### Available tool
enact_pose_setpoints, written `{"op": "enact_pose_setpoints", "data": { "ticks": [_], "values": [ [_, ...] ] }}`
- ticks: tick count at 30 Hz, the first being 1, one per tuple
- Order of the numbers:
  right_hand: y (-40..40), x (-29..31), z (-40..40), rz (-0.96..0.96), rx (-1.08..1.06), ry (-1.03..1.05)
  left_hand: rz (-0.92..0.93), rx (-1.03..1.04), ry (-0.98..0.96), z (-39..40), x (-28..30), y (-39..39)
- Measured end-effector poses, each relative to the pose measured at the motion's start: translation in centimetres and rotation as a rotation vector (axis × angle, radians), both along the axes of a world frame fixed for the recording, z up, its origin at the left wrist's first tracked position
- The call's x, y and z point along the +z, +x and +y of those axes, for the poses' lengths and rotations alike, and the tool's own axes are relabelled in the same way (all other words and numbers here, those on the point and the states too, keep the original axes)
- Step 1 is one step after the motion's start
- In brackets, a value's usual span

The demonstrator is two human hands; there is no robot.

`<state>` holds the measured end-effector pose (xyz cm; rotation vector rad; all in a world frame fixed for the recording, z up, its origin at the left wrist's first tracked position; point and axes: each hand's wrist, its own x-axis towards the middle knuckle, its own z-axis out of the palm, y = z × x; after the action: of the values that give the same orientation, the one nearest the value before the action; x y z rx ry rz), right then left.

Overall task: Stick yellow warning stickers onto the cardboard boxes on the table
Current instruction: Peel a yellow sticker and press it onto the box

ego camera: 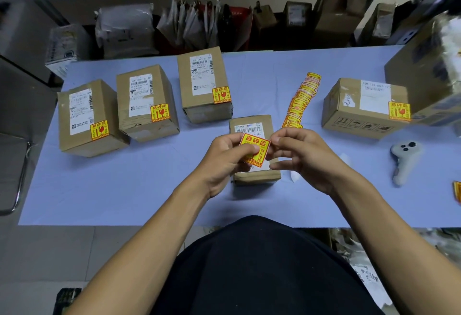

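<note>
Head camera, looking down at a blue desk (124, 190): both hands meet above a small cardboard box (252, 125) near the middle. The left hand (224, 162) pinches a yellow warning sticker (253, 148) with thumb on its face, and the right hand (301, 155) pinches the sticker's right edge with curled fingers (287, 137); the sticker hangs just above the box's top. Five other cardboard boxes are in view: three (87, 117) (146, 105) (203, 85) in a row at left and one (361, 107) at right, each bearing one yellow sticker, and a larger blurred box (429, 70) at far right. A strip of stickers (300, 100) lies between the boxes, and a white controller (404, 160) lies at right
</note>
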<state>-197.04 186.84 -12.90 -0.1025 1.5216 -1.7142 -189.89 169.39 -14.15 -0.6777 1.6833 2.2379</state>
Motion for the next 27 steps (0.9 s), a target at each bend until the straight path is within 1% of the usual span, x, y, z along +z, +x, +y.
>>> {"op": "enact_pose_setpoints", "data": {
  "ticks": [7, 15, 18, 21, 23, 25, 27],
  "values": [
    [0.3, 0.1, -0.2, -0.014, 0.019, -0.018, -0.017, -0.029, -0.027, 0.0, 0.5, 0.1],
    [1.1, -0.1, -0.5, -0.052, -0.031, -0.117, -0.014, 0.01, 0.021, 0.5, 0.9, 0.2],
    [1.3, -0.3, -0.6, -0.027, -0.043, -0.144, -0.003, 0.01, 0.014, 0.7, 1.1, 0.4],
    [1.7, -0.4, -1.0, 0.028, -0.072, -0.152, 0.019, 0.055, -0.013, 1.1, 1.3, 0.4],
    [1.8, -0.4, -1.2, 0.077, -0.107, -0.139, 0.023, 0.117, -0.091, 1.4, 1.3, 0.4],
    [1.9, -0.5, -1.4, 0.137, -0.138, -0.113, 0.06, 0.183, -0.25, 1.7, 1.1, 0.5],
    [1.9, -0.6, -1.6, 0.197, -0.154, -0.074, 0.133, 0.2, -0.386, 1.8, 0.8, 0.6]
  ]
}}
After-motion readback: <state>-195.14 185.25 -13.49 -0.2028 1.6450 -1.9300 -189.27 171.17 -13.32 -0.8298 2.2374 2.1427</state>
